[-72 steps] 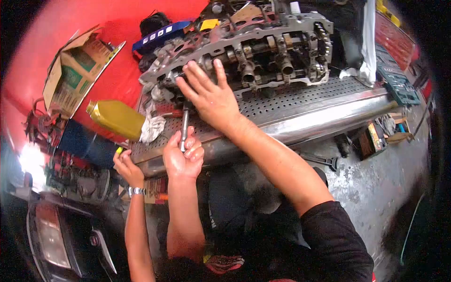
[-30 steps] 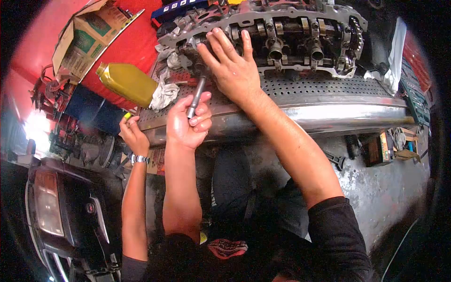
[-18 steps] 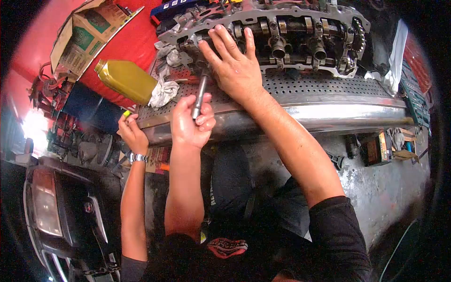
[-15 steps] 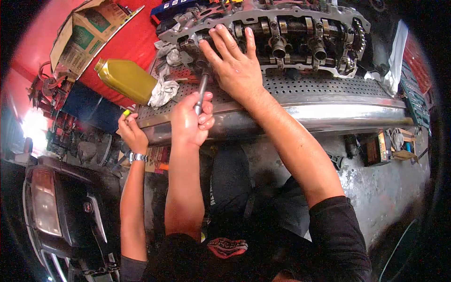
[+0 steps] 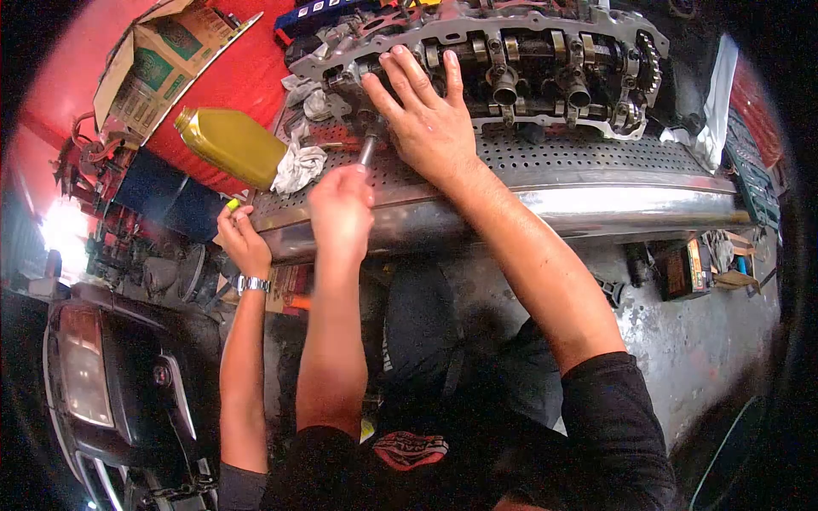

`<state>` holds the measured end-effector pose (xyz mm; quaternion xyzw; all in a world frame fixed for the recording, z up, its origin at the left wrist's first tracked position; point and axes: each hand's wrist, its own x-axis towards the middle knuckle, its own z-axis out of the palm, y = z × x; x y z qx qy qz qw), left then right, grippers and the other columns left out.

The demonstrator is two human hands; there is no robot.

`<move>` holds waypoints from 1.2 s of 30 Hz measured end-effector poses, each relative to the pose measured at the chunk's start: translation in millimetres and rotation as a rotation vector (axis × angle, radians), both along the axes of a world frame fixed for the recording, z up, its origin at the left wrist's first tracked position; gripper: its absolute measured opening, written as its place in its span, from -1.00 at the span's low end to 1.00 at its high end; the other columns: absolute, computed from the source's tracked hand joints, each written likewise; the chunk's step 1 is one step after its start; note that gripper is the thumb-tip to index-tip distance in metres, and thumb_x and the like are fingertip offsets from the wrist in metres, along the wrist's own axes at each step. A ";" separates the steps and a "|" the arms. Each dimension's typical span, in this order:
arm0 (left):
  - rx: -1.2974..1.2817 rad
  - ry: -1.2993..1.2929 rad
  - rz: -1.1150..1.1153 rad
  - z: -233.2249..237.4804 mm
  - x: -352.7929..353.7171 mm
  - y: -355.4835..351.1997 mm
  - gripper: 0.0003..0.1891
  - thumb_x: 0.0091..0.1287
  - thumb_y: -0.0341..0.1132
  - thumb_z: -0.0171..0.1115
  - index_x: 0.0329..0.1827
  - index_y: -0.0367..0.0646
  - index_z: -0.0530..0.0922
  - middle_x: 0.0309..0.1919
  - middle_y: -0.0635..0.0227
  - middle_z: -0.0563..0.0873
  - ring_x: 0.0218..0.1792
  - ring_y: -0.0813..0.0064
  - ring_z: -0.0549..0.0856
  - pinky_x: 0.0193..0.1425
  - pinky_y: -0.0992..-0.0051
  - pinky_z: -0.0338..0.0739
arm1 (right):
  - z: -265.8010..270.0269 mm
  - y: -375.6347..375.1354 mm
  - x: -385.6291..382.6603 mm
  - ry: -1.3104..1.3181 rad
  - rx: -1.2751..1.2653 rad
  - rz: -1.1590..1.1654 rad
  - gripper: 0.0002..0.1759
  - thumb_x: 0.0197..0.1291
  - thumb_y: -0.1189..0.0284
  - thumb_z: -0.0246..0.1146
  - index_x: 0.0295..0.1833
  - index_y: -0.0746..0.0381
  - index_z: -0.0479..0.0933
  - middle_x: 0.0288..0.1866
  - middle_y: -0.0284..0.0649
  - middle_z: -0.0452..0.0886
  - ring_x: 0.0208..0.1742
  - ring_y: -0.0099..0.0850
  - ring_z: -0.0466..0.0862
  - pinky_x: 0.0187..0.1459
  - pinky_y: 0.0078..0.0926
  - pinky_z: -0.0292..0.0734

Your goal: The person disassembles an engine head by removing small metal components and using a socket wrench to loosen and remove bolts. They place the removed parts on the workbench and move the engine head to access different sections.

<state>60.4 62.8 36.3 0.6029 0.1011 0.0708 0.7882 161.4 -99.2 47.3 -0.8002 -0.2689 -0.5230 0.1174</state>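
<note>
A cylinder head [image 5: 504, 85] with camshafts and a toothed gear lies on a perforated metal bench top [image 5: 562, 157]. My right hand [image 5: 433, 128] rests palm down on its left part, fingers spread. Below and left of that, my left hand [image 5: 341, 200] is closed around a shiny metal wrench [image 5: 368, 150], blurred by motion. The wrench's far end reaches the dark lower left corner of the cylinder head, where its tip is hard to make out.
Another person's hand [image 5: 244, 234], with a watch, holds a small yellow-green thing at the bench's left corner. A yellow oil bottle [image 5: 230, 146], a white rag [image 5: 298, 166] and a cardboard box [image 5: 162, 72] are to the left. A car [image 5: 128, 383] stands lower left.
My left hand has turned over from a palm-up grip and moved slightly, still on the wrench. My right hand stays put on the cylinder head.
</note>
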 end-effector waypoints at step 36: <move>0.163 -0.246 0.229 -0.7 -2.3 -22.8 -0.82 0.42 -0.42 0.20 0.01 -0.25 0.61 -0.47 0.28 0.60 -0.58 0.55 0.49 -0.61 0.52 0.28 | 2.4 -1.3 2.2 -0.058 0.002 0.021 -0.45 0.20 0.28 0.15 0.35 0.06 0.48 0.44 -0.21 0.49 0.64 -0.31 0.23 0.56 0.42 -0.13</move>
